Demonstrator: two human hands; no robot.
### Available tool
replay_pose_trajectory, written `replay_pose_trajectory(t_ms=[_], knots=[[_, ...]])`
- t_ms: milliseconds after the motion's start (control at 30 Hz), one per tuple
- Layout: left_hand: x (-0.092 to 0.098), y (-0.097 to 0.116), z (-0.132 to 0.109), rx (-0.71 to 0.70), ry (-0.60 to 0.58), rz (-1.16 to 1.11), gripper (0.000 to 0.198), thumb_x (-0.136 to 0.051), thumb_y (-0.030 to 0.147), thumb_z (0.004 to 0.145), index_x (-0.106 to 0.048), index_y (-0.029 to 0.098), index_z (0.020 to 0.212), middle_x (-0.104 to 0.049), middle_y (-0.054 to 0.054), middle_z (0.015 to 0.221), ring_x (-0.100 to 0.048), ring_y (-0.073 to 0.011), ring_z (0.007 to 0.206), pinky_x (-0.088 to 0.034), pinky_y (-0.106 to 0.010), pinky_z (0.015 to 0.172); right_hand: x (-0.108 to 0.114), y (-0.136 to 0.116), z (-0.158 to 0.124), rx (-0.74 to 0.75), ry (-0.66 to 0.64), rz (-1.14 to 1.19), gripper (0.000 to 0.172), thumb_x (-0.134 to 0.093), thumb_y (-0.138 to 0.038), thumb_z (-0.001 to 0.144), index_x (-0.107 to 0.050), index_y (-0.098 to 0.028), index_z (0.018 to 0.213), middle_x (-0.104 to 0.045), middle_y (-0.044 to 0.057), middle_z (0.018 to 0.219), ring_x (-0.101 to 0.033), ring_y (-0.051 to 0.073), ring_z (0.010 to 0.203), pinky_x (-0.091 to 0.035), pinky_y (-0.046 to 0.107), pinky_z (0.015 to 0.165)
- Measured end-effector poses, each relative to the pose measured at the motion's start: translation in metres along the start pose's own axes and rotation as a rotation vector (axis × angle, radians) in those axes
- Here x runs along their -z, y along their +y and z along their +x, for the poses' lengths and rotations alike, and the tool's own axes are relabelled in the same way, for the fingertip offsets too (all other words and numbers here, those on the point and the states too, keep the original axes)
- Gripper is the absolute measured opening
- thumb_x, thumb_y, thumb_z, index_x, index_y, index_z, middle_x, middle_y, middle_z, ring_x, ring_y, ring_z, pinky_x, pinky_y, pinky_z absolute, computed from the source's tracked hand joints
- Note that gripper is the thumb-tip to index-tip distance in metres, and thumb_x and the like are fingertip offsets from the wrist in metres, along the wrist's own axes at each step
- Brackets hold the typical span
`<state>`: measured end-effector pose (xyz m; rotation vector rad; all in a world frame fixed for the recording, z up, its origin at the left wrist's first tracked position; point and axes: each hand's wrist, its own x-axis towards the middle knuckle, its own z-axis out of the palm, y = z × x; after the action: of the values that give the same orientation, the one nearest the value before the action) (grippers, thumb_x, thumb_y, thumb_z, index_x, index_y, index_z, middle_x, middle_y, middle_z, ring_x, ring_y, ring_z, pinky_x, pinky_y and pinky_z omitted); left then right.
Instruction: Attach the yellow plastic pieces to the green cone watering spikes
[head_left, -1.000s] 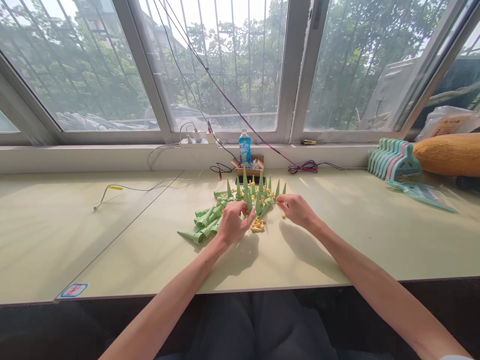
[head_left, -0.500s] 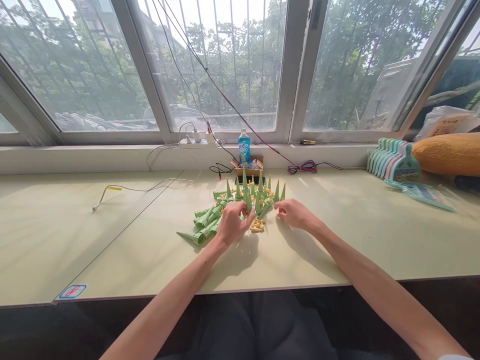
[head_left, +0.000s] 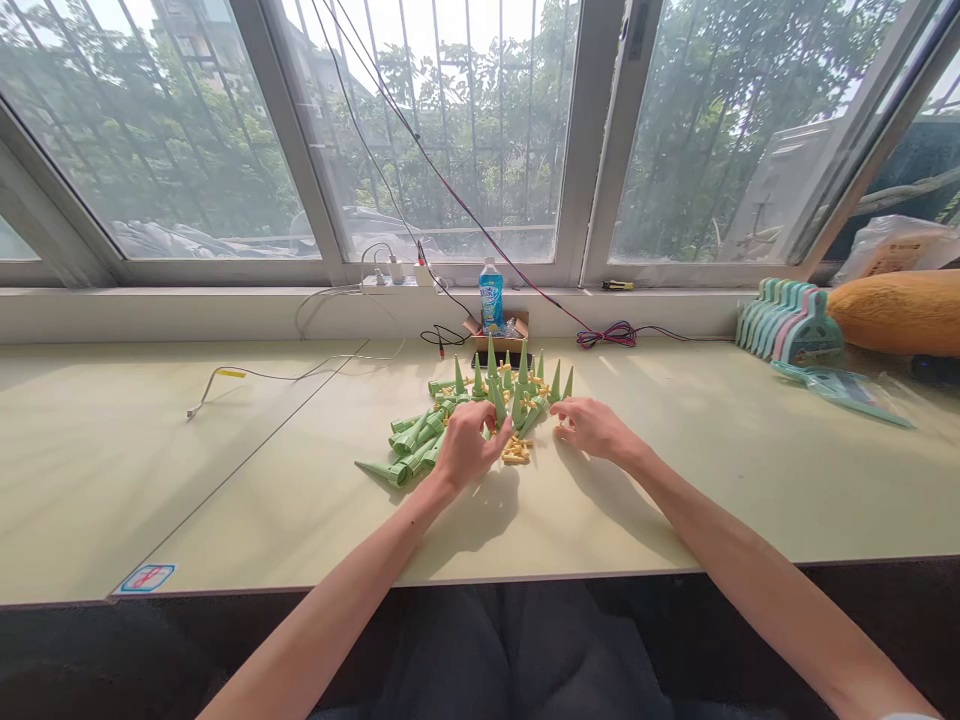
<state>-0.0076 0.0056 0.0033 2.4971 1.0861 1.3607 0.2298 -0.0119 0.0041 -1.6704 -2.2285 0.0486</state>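
My left hand (head_left: 469,445) is curled closed around the lower part of a green plastic watering spike (head_left: 496,395), its point tilted up. My right hand (head_left: 592,427) has its fingers bent together in a pinch beside the standing spikes at the right; anything between the fingertips is too small to make out. Several green spikes (head_left: 523,365) stand upright beyond both hands. More lie on their sides in a pile (head_left: 409,440) left of my left hand. Small yellow valve pieces (head_left: 516,452) lie between the hands, with others scattered among the standing spikes.
Behind the spikes are a dark flat object (head_left: 484,359), a cardboard box (head_left: 517,343) and a blue bottle (head_left: 491,300). A cable coil (head_left: 607,335) lies near the sill. Pastel plastic pieces (head_left: 787,322) and an orange cushion-like object (head_left: 892,312) sit at the right. A thin cable (head_left: 214,380) crosses the left tabletop.
The whole view has shifted slightly. Both hands keep nearly the same place and pose, and the spikes and yellow pieces show no clear movement.
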Motion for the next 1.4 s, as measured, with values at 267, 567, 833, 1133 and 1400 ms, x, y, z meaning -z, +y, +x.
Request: replay_pose_trajectory(t_ms=[267, 567, 833, 1133, 1400], knots=[[0.001, 0.001, 0.000, 0.003, -0.001, 0.002, 0.025, -0.060, 0.030, 0.084, -0.051, 0.019, 0.064, -0.059, 0.001, 0.062, -0.052, -0.0139, 0.059, -0.047, -0.032, 0.069, 0.001, -0.004, 0.000, 0.030, -0.005, 0.078, 0.019, -0.058, -0.013, 0.081, -0.069, -0.021, 0.094, -0.069, 0.004, 0.091, -0.058, 0.015, 0.075, -0.039, 0.024, 0.065], [0.000, 0.000, 0.000, -0.006, -0.004, -0.004, 0.026, -0.059, 0.030, 0.086, -0.050, 0.019, 0.064, -0.058, 0.001, 0.062, -0.052, -0.0139, 0.059, -0.046, -0.032, 0.069, 0.022, 0.008, 0.000, -0.036, 0.052, -0.020, 0.022, -0.047, -0.007, 0.081, -0.062, -0.018, 0.070, -0.065, 0.003, 0.075, -0.052, 0.014, 0.068, -0.028, 0.024, 0.057], [0.000, 0.001, 0.000, -0.008, -0.001, 0.005, 0.026, -0.060, 0.029, 0.085, -0.050, 0.019, 0.063, -0.059, 0.001, 0.061, -0.052, -0.0139, 0.058, -0.046, -0.032, 0.067, 0.017, 0.011, -0.001, -0.070, -0.086, 0.000, 0.021, -0.050, -0.006, 0.075, -0.054, -0.017, 0.057, -0.059, 0.002, 0.067, -0.047, 0.013, 0.062, -0.026, 0.025, 0.055], [0.000, 0.001, -0.001, -0.002, -0.007, 0.003, 0.026, -0.059, 0.030, 0.085, -0.050, 0.019, 0.063, -0.059, 0.001, 0.061, -0.052, -0.0141, 0.058, -0.046, -0.032, 0.069, 0.007, 0.001, -0.002, -0.012, -0.080, 0.101, 0.009, -0.060, -0.026, 0.084, -0.063, -0.019, 0.079, -0.064, 0.003, 0.080, -0.053, 0.014, 0.069, -0.035, 0.023, 0.059], [-0.002, 0.000, 0.000, -0.008, -0.001, 0.009, 0.026, -0.060, 0.030, 0.085, -0.049, 0.019, 0.063, -0.058, 0.001, 0.062, -0.052, -0.0140, 0.059, -0.046, -0.032, 0.068, -0.005, 0.000, 0.001, 0.098, -0.061, 0.114, 0.008, -0.060, -0.024, 0.085, -0.064, -0.018, 0.083, -0.064, 0.004, 0.085, -0.057, 0.017, 0.079, -0.042, 0.027, 0.069]])
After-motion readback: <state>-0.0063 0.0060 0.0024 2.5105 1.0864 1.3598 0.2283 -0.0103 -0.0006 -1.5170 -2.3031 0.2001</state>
